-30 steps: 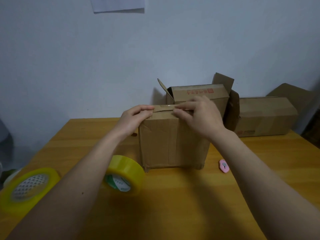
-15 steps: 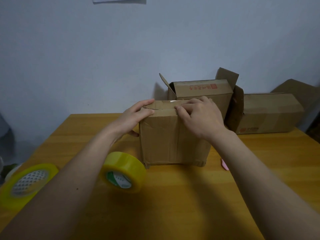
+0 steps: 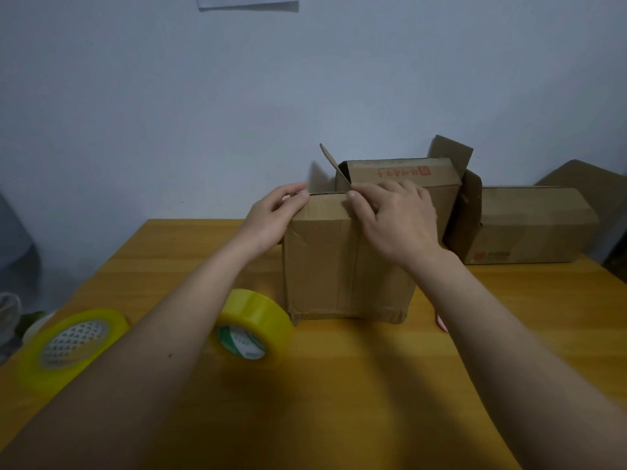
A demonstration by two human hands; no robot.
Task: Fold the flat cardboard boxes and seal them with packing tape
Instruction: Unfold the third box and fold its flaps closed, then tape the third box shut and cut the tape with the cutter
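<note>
A closed cardboard box [image 3: 325,266] stands upright on the wooden table [image 3: 339,385], with a strip of clear tape running down its front face. My left hand [image 3: 274,212] grips the box's top left corner, fingers over the top. My right hand [image 3: 397,218] lies over the top front edge near the middle; its thumb presses the tape at the edge and its fingers rest on the top. A yellow tape roll [image 3: 251,325] lies just left of the box's base, under my left forearm. A second yellow roll [image 3: 71,344] lies at the table's left edge.
Behind the held box stands another box [image 3: 400,174] with raised flaps and red print. A third box [image 3: 529,225] lies on its side at the back right. A pink cutter [image 3: 441,322] shows partly beside my right forearm. A wall rises right behind the table.
My right hand slid along the box top toward the front edge and now presses there. My left hand stayed on the top left corner.
</note>
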